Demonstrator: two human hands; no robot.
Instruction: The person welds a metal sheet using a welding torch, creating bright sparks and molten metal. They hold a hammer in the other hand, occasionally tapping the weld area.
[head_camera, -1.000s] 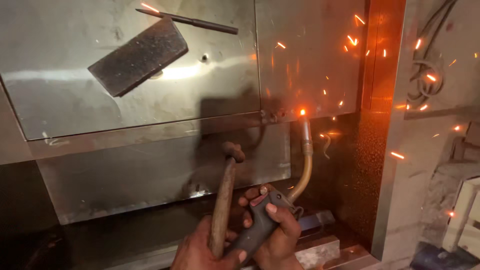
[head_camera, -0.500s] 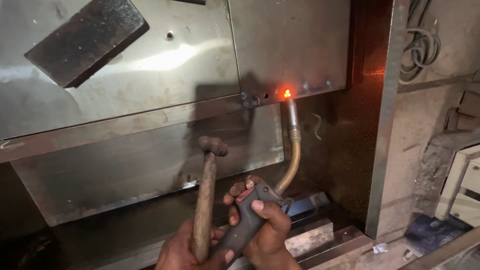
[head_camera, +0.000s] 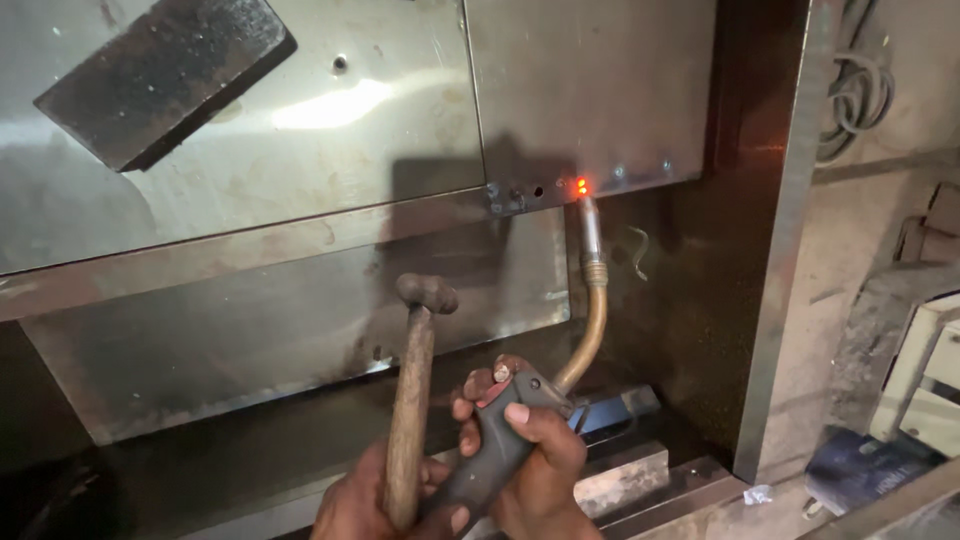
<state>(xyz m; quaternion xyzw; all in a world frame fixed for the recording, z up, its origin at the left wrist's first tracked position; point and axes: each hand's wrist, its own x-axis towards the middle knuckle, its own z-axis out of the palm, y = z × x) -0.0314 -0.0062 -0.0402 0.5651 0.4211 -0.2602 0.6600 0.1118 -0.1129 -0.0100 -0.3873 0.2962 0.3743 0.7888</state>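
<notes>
My right hand (head_camera: 535, 455) grips the grey handle of a welding torch (head_camera: 590, 300). Its curved copper neck rises to a tip that touches the lower edge of a steel sheet panel (head_camera: 590, 90), where a small orange glow (head_camera: 580, 186) shows. My left hand (head_camera: 365, 505) holds the wooden handle of a hammer (head_camera: 415, 380); the hammer stands upright with its rusty head at the top, just left of the torch. A dark rectangular metal block (head_camera: 165, 75) lies on the upper left sheet.
A second steel sheet (head_camera: 290, 330) hangs below the panels. A vertical steel post (head_camera: 790, 250) stands at the right, with coiled cable (head_camera: 850, 100) on the wall behind. Metal bars (head_camera: 620, 470) lie beneath my hands. Boxes and clutter sit at the far right.
The shower of sparks has died down to a small orange glow at the torch tip. The view has shifted, so panel and block sit higher and further left.
</notes>
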